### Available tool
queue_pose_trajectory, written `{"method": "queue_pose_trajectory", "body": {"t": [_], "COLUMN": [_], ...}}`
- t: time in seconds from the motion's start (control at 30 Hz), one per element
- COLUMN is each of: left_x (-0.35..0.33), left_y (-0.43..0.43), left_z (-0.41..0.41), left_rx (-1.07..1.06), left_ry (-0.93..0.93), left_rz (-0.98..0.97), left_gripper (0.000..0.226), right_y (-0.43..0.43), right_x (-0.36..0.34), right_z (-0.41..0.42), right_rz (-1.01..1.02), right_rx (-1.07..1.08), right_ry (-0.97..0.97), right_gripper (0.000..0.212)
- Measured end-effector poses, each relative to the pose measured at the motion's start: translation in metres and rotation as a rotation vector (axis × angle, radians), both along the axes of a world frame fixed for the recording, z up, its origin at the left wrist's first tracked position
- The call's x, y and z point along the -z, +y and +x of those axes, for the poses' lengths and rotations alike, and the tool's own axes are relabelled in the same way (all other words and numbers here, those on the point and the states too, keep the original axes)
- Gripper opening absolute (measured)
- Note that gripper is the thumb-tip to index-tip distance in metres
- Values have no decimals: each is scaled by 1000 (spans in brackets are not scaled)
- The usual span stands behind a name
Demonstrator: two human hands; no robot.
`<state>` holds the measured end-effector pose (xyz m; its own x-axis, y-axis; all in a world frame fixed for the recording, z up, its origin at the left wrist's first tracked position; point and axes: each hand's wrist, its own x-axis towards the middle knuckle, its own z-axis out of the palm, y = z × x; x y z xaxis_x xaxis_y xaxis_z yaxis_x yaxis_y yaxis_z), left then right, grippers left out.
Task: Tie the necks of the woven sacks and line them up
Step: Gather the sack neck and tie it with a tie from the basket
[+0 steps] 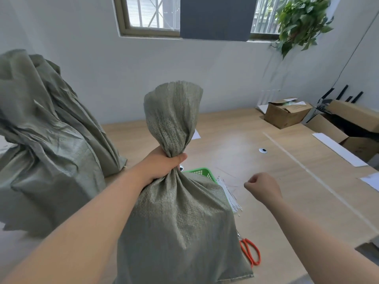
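Sack (180, 218) stands centre frame, neck gathered and clamped in left hand (162, 167). Right hand (263, 186), loosely curled (contents, if any, not discernible), hovers beside white ties (230, 196). Tying pending; next requires wrapping a tie.

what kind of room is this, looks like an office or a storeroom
Probably an office room used for packing: a long wooden desk with cable holes, opened cardboard boxes by the wall, and woven sacks standing on the desk.
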<state>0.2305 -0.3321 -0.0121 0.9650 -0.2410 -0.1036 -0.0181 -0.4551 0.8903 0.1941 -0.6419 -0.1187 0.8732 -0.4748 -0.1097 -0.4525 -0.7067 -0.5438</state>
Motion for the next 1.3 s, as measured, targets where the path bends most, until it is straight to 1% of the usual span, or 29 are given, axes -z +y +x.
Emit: {"method": "queue_pose_trajectory", "body": {"t": [0.13,0.2,0.27,0.33,0.4,0.43,0.47,0.5,0.53,0.57,0.6,0.7,0.77,0.87,0.93,1.03,1.1,1.2,1.3], "left_x": [0,1,-1,-2,-6,-6,-4,-1,5,14,16,-1,-3,-4,-6,-11,-14,-19,-21], "left_y": [-1,-1,-1,-1,0,1,2,4,7,10,12,7,7,10,12,16,19,20,22], "left_z": [-12,-16,-21,-23,-28,-28,-27,-25,-20,-13,-10,-25,-26,-23,-19,-13,-7,0,7], "left_rx": [-2,-23,-57,-120,-213,-280,-340,-385,-402,-407,-410,-325,-252,-175,-139,-78,-44,-28,-22], "left_ry": [-49,-35,-40,-63,-142,-218,-289,-329,-344,-340,-317,-246,-202,-210,-227,-269,-290,-248,-167], "left_rz": [120,116,77,-26,-146,-152,-121,-63,-26,-10,3,-18,-47,-5,65,177,238,364,365], "left_gripper": [35,37,33,36,34,36,47,57,63,61,53,24,12,15,19,32,37,38,43], "right_y": [42,60,74,89,106,115,124,133,141,148,154,165,168,169,168,169,170,170,171], "right_x": [-53,-73,-89,-102,-110,-114,-116,-118,-120,-121,-121,-118,-116,-112,-108,-104,-104,-106,-107], "right_z": [-4,-6,-9,-9,-8,-8,-7,-6,-5,-3,-1,4,7,9,10,12,12,12,11], "right_rz": [154,231,294,322,323,326,335,349,358,357,353,369,356,247,182,131,119,109,127], "right_rx": [-87,-139,-189,-239,-293,-322,-352,-382,-409,-435,-459,-545,-589,-639,-656,-664,-650,-634,-614], "right_ry": [-200,-272,-320,-330,-309,-298,-291,-288,-284,-279,-276,-277,-286,-322,-353,-387,-403,-412,-415], "right_gripper": [15,17,18,18,18,18,19,19,18,18,18,18,21,21,20,19,18,19,18]}}
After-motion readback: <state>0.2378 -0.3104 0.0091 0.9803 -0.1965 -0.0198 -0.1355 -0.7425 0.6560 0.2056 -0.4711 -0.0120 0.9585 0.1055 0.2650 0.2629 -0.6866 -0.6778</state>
